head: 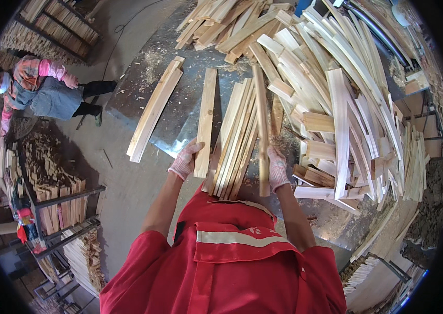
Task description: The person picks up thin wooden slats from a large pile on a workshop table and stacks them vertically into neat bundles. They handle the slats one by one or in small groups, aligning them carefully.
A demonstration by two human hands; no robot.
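My left hand [186, 159], in a whitish-pink knit glove, grips the near part of a light wooden slat [207, 117], with the thumb over its face. Another slat [262, 129], turned on its narrow edge, is held in my right hand [277, 167], gloved the same way. Between the two hands a bundle of wooden slats [235, 137] lies side by side on the metal tabletop [170, 137], its near ends close to my red apron [241, 243]. To the left of my left hand, a pair of slats [156, 110] lies together on the table.
Curved wooden strips [347, 98] are heaped on the right, and more slats [233, 23] are piled at the far side. Sawdust [154, 59] litters the tabletop. At left, a person [41, 86] stands near metal racks [70, 196] stacked with wood. A cable [117, 47] runs along the floor.
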